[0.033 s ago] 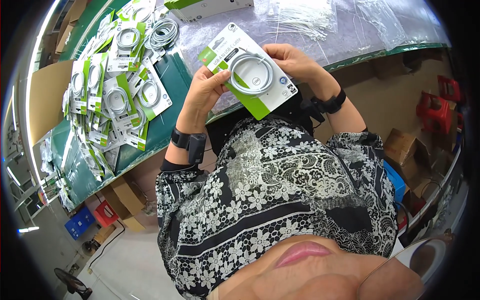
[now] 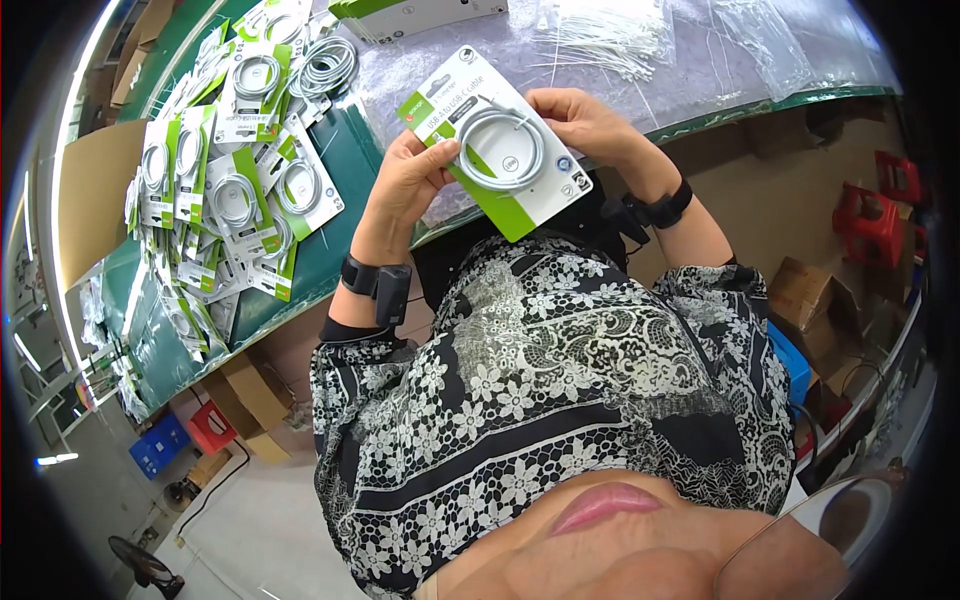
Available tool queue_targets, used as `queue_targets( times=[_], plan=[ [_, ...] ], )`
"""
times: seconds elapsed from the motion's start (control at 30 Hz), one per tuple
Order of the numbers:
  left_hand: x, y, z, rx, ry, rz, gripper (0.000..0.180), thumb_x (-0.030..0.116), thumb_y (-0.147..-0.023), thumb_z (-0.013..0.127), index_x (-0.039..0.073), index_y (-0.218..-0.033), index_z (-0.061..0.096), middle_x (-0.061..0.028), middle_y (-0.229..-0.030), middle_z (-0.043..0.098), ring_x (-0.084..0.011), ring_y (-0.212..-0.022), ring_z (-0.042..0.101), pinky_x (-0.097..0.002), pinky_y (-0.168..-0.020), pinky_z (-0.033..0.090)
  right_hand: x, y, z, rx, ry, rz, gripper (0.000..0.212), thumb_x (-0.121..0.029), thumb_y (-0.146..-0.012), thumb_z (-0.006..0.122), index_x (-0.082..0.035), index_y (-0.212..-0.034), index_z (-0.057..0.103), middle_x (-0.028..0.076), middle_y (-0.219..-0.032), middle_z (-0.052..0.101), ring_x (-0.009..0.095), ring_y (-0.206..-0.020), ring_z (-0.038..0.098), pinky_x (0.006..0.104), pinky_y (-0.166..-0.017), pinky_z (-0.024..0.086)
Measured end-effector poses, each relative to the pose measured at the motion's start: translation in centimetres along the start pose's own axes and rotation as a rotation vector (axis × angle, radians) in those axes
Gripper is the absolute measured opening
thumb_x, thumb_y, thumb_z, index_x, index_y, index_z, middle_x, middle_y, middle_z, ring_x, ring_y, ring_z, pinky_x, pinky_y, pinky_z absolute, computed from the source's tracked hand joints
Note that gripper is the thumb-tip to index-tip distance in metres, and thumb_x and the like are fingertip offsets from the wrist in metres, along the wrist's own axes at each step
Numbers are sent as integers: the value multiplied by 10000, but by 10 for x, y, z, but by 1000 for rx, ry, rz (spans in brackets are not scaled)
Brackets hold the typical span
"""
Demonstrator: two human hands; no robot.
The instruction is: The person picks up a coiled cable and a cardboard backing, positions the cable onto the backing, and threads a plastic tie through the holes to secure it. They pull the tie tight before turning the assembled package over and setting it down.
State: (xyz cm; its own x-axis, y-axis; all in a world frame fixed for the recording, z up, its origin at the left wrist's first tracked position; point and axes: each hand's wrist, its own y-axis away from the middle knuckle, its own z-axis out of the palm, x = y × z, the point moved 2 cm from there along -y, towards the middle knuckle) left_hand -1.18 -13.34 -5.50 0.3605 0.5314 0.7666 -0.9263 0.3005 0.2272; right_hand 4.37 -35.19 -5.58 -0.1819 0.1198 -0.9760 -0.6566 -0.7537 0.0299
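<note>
Between my two hands is a white and green cardboard card (image 2: 545, 200), tilted, with a coiled light-grey cable (image 2: 516, 185) on its front. My left hand (image 2: 412, 178) grips the card's left edge, its thumb lying on the front beside the coil. At the upper right edge, my right hand (image 2: 590, 122) is closed with its fingers curled against the card. Those fingertips pass behind the card, so I cannot see what they touch there. A thin tie shows across the coil near its top.
Left of my hands, many similar carded cables (image 2: 235, 200) lie heaped on the green table (image 2: 345, 150). Loose coiled cables (image 2: 325, 68) rest beside the heap. Farther back are a green and white box (image 2: 410, 22) and a bag of white ties (image 2: 610, 35). Red stools (image 2: 866, 225) stand at right.
</note>
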Motion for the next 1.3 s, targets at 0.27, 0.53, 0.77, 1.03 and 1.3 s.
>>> queue_targets(
  times=[0.27, 0.53, 0.77, 1.03, 1.3],
  plan=[
    [7, -7, 18, -180, 395, 78, 538, 328, -926, 527, -18, -1313, 384, -159, -1251, 522, -235, -1133, 540, -375, -940, 479, -9, -8, 27, 264, -68, -318, 127, -91, -924, 541, -14, -1023, 564, 9, -956, 617, 62, -871, 578, 209, -806, 472],
    [-3, 0, 33, -284, 577, 254, 640, 457, -926, 460, -28, -1326, 342, -172, -1296, 474, -274, -1257, 409, -426, -1076, 304, -10, -21, 42, 443, -314, -525, 94, -82, -917, 556, -13, -979, 567, 23, -902, 629, 76, -827, 602, 218, -733, 503],
    [42, 28, 16, 410, -578, 743, 462, 313, -911, 566, -14, -1226, 484, -153, -1187, 544, -248, -1136, 502, -364, -977, 378, -36, -12, 53, 589, 347, -502, 62, -17, -859, 608, -1, -914, 585, 60, -833, 652, 116, -739, 639, 246, -644, 516],
    [37, 11, 54, 328, -1274, 513, 194, 37, -842, 576, 7, -1032, 558, -186, -961, 573, -317, -851, 566, -364, -714, 453, -43, -20, 57, 584, 755, -588, 98, -20, -829, 624, 28, -910, 597, 99, -778, 654, 141, -681, 643, 255, -584, 505],
    [43, 17, 69, 297, -1396, 878, 125, 56, -863, 569, -1, -974, 569, -149, -830, 556, -327, -737, 546, -359, -665, 454, -46, -15, 60, 410, 367, -300, 125, -75, -882, 571, 24, -957, 581, 61, -743, 619, 108, -624, 585, 255, -564, 473]
  ],
)
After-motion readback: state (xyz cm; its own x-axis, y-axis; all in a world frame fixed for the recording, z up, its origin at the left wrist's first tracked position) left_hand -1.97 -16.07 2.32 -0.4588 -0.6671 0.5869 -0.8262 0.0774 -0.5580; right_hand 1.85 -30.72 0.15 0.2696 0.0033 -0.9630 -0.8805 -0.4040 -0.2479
